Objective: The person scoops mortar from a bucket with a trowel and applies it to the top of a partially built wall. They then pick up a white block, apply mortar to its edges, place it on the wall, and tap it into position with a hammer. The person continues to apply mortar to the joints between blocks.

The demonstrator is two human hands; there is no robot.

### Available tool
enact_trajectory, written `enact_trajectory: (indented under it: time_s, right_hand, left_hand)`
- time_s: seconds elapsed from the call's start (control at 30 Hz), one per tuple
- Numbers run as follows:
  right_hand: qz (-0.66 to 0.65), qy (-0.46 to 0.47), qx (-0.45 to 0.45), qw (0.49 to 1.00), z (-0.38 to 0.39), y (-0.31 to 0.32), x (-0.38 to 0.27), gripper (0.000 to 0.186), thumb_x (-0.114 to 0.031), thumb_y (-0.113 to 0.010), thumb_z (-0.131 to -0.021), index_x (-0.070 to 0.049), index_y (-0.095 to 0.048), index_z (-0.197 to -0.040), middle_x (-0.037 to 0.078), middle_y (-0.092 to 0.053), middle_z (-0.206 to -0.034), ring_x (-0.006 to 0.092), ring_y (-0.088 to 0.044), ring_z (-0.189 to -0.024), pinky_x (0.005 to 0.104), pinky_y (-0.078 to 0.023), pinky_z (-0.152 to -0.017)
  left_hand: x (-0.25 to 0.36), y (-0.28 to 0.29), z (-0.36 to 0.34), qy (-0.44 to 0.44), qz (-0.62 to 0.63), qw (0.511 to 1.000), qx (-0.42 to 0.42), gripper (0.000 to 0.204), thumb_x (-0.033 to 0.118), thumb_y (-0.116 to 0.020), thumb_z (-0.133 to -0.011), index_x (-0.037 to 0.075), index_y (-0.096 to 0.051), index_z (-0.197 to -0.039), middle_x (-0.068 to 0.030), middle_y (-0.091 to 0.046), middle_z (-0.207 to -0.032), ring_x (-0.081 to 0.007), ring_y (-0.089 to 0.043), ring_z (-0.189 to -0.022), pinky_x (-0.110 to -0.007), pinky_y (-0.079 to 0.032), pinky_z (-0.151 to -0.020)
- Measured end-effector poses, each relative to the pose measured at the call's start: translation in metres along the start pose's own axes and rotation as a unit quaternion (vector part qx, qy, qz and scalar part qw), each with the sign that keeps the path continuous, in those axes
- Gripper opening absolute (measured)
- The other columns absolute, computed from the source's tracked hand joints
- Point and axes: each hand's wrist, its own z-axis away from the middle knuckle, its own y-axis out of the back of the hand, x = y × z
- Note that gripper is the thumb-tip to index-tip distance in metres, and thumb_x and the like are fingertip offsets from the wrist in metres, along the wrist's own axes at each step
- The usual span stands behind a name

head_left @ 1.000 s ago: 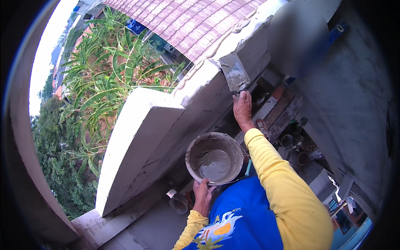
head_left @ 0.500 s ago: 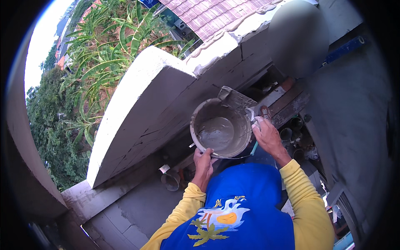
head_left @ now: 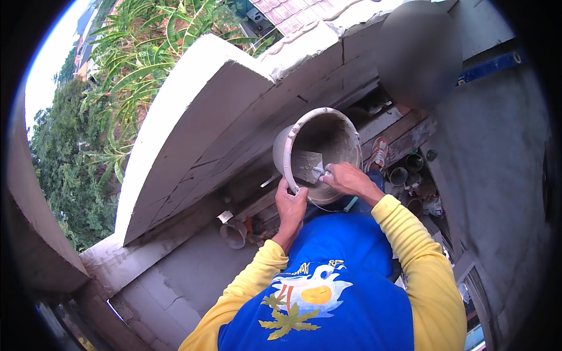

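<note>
A grey mortar-smeared bucket (head_left: 281, 149) is tilted in front of my body, its mouth turned toward the right. My left hand (head_left: 290, 202) grips the bucket's lower left rim with the thumb over the edge. Inside the bucket, my right hand (head_left: 339, 178) is closed on the handle of a flat metal trowel (head_left: 307, 164), whose blade lies against the inner wall, smeared with grey. Just beyond the bucket rises a grey plastered parapet (head_left: 216, 123) with a white top edge.
A small bucket (head_left: 233, 235) rests on the ledge below at left. My shoe (head_left: 379, 152) stands on planks near several pots (head_left: 398, 175) at right. A blue bar (head_left: 486, 68) lies at upper right. Beyond the parapet are plants (head_left: 140, 70) and a tiled roof (head_left: 293, 11); a grey blurred patch covers part of the view.
The trowel has come down from the parapet top into the bucket with my right hand. The bucket, held by my left hand, has risen slightly and tipped over toward the right.
</note>
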Motion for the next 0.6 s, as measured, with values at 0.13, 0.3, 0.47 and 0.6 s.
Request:
enact_trajectory:
  time_s: [0.13, 0.3, 0.47, 0.6]
  right_hand:
    - [-0.064, -0.014, 0.0, 0.998, 0.009, 0.009, 0.012, 0.044, -0.039, -0.061, -0.104, 0.003, -0.072, -0.115, 0.031, -0.074, -0.105, 0.0519, -0.069, -0.104, 0.058, -0.051, -0.096]
    - [0.06, -0.078, 0.012, 0.995, 0.004, 0.015, 0.014, 0.041, -0.035, -0.061, -0.104, 0.004, -0.073, -0.111, 0.03, -0.075, -0.107, 0.0463, -0.072, -0.108, 0.0551, -0.055, -0.096]
    - [0.077, -0.031, 0.034, 0.996, -0.019, 0.022, -0.001, 0.041, -0.035, -0.062, -0.103, 0.004, -0.075, -0.106, 0.029, -0.075, -0.107, 0.0462, -0.072, -0.108, 0.0546, -0.055, -0.095]
    - [0.03, -0.004, 0.019, 0.999, -0.014, 0.03, -0.011, 0.043, -0.037, -0.063, -0.103, 0.003, -0.075, -0.107, 0.028, -0.075, -0.109, 0.0465, -0.071, -0.108, 0.0545, -0.055, -0.094]
  left_hand:
    - [0.014, 0.004, -0.001, 0.021, -0.012, 1.0, 0.011, 0.019, 0.0, -0.069, -0.084, 0.004, -0.061, -0.101, 0.0017, -0.058, -0.084, -0.0076, -0.053, -0.075, -0.027, -0.044, -0.068]
    - [-0.004, 0.008, -0.003, 0.012, -0.027, 0.999, 0.015, 0.016, 0.001, -0.068, -0.083, 0.005, -0.058, -0.094, 0.003, -0.052, -0.077, -0.0069, -0.048, -0.067, -0.028, -0.04, -0.06]
    - [0.004, -0.001, 0.002, -0.01, -0.065, 0.998, -0.024, 0.016, 0.002, -0.068, -0.083, 0.005, -0.058, -0.094, 0.0028, -0.051, -0.077, -0.0072, -0.047, -0.069, -0.028, -0.04, -0.061]
    - [-0.001, 0.002, -0.005, 0.015, -0.062, 0.997, -0.04, 0.021, -0.001, -0.069, -0.083, 0.004, -0.062, -0.101, 0.0016, -0.057, -0.086, -0.0089, -0.053, -0.078, -0.027, -0.044, -0.07]
